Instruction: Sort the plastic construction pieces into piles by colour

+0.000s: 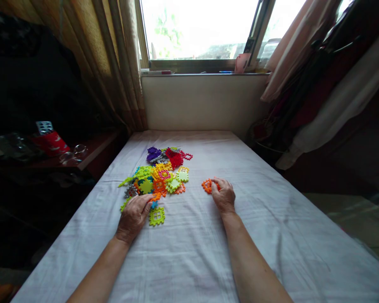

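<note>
On the white sheet lies a pile of flat plastic interlocking building pieces (146, 185) with notched edges, in green, yellow, orange, red, purple, grey and blue. At the pile's near side, my left hand (135, 214) is closed with its fingertips on an orange building piece (156, 196). A lime window-shaped piece (157, 216) lies just right of that hand, nearest to me. To the right of the pile, my right hand (223, 196) is closed on orange building pieces (206, 186) resting at sheet level. Its fingers partly cover them, so I cannot tell how many there are.
The sheet-covered surface (189, 261) reaches to a low wall (205, 101) under a window. A dark side table (94, 149) at left holds a red container (52, 142) and glasses (73, 154). Clothes (328, 105) hang at right. A pink cup (241, 63) stands on the sill.
</note>
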The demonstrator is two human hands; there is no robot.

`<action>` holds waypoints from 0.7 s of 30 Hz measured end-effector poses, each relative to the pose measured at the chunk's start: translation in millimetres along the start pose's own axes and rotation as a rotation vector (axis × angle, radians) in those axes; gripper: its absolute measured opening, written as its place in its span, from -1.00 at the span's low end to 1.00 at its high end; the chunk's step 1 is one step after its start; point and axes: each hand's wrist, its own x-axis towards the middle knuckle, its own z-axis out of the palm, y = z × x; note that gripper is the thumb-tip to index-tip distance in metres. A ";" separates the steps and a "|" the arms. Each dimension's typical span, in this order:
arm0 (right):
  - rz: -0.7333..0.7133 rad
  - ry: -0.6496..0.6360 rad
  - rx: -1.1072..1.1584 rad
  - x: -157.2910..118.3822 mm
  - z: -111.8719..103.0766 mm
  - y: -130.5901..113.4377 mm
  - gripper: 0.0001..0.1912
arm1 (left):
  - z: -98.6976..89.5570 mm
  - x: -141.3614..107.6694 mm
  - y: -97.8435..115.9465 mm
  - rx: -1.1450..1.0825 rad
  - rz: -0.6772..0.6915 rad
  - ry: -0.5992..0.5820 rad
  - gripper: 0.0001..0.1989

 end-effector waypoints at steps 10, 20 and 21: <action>-0.103 0.081 0.059 -3.1 6.0 3.0 -0.74 | 2.8 -2.2 -2.6 0.053 0.071 0.005 -0.73; -0.385 -0.123 0.138 -30.5 9.3 -48.9 -0.79 | 3.7 -3.1 -1.8 -0.012 0.093 -0.007 -0.74; -0.415 -0.165 0.148 -34.0 9.7 -54.8 -0.79 | 3.2 -2.7 -0.8 -0.020 0.099 -0.006 -0.74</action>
